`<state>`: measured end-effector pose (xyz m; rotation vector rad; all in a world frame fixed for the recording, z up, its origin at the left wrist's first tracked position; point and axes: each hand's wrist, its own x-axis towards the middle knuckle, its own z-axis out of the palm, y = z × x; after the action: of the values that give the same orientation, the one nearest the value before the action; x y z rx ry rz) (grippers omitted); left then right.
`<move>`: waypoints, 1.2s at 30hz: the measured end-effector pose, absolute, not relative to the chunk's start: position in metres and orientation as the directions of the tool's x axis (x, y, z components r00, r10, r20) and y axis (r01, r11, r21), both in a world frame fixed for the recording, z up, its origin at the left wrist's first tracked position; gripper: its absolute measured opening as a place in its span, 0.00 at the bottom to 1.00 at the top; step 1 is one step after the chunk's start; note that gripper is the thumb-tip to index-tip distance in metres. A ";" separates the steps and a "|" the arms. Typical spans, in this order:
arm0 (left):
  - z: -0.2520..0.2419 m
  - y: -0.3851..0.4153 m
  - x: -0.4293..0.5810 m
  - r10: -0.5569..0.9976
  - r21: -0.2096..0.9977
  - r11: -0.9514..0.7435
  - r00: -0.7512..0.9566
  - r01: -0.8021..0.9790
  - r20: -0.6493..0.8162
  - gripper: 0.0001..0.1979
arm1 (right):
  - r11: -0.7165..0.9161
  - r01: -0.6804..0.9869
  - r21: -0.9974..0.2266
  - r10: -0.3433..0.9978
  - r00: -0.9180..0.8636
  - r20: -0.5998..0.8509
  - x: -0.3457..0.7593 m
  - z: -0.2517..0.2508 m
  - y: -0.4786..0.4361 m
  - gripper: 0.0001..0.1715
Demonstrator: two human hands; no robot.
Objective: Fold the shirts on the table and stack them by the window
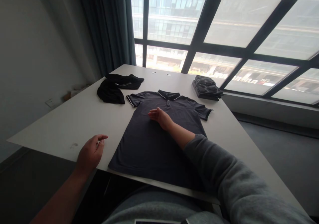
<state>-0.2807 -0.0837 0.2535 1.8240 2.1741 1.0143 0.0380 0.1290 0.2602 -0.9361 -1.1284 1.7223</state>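
Black cloth lies bunched in a heap [112, 89] well beyond your left fingertips, with no fold put into it. Your left hand [91, 152] is at the near table edge, fingers loosely curled and holding nothing; whether it rests on the top or hovers just above, I cannot quite tell from this angle. Just right of those fingers lies the polo [154, 141], face up, collar away from you, both sleeves out, its hem hanging a little over the near edge. It is spread flat but not folded at all. Your right hand [160, 116] lies on its chest, palm down, fingers stretched out and pointing left, pressing rather than gripping. The placket buttons are just beyond those fingertips. Further right and beyond them, a striped stack [206, 87] sits neatly folded near the far corner. So, judging by how things lie: one piece is finished, one is laid out, and one is waiting.

The table [62, 124] is plain white, with a faint smudge just left of your left fingers and two small round discs [154, 72] near its far edge. In the room, a pale wall [30, 51] with a socket [50, 102] is on the left, then a dark curtain [107, 25], then a wide window [224, 18] with black frames, and grey floor [279, 144] on the right.
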 end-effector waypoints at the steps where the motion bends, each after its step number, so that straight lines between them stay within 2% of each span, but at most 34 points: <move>1: 0.253 -0.084 -0.281 0.913 0.557 0.049 -0.264 0.829 0.312 0.19 | -0.244 -0.233 -0.941 0.897 -0.422 -0.128 0.035 0.258 0.116 0.29; 4: 0.253 -0.084 -0.281 0.916 0.552 0.057 -0.263 0.832 0.303 0.19 | -0.259 -0.171 -0.951 0.788 -0.607 -0.105 0.023 0.256 0.064 0.30; 9: 0.252 -0.084 -0.280 0.915 0.557 0.053 -0.264 0.829 0.305 0.19 | -0.255 -0.018 -0.967 0.583 -0.801 -0.139 0.008 0.268 -0.020 0.35; 14: 0.251 -0.083 -0.281 0.908 0.559 0.038 -0.262 0.828 0.326 0.18 | -0.259 0.046 -0.965 0.495 -0.851 -0.174 0.001 0.279 -0.062 0.33; 19: 0.251 -0.082 -0.281 0.912 0.552 0.041 -0.257 0.833 0.320 0.18 | -0.405 -0.056 -0.913 0.475 -0.866 -0.157 -0.002 0.275 -0.059 0.34; 21: 0.252 -0.082 -0.281 0.916 0.542 0.042 -0.249 0.840 0.315 0.18 | -0.402 -0.099 -0.910 0.503 -0.854 -0.129 0.003 0.273 -0.036 0.35; 23: 0.252 -0.083 -0.281 0.919 0.527 0.045 -0.242 0.849 0.310 0.19 | -0.305 -0.136 -0.943 0.609 -0.789 -0.083 0.014 0.271 0.002 0.34; 26: 0.251 -0.084 -0.281 0.920 0.514 0.040 -0.232 0.857 0.316 0.20 | -0.157 -0.240 -0.958 0.861 -0.508 -0.014 0.046 0.268 0.075 0.34; 28: 0.249 -0.083 -0.282 0.917 0.510 0.030 -0.227 0.860 0.328 0.20 | -0.109 -0.261 -0.959 0.946 -0.323 -0.019 0.074 0.267 0.119 0.33; 30: 0.247 -0.083 -0.283 0.914 0.506 0.024 -0.223 0.862 0.338 0.19 | -0.096 -0.265 -0.959 0.981 -0.190 -0.045 0.101 0.265 0.150 0.32; 32: 0.245 -0.082 -0.284 0.911 0.501 0.021 -0.223 0.865 0.347 0.19 | -0.105 -0.263 -0.959 0.989 -0.131 -0.072 0.119 0.262 0.165 0.32; 36: 0.242 -0.081 -0.286 0.914 0.491 0.030 -0.222 0.871 0.338 0.19 | -0.158 -0.265 -0.951 0.965 -0.245 -0.092 0.124 0.253 0.153 0.33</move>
<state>-0.2859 -0.0815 0.2423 1.9135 2.2027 0.9595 0.1238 0.1534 0.2534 -0.9629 -1.0896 1.5951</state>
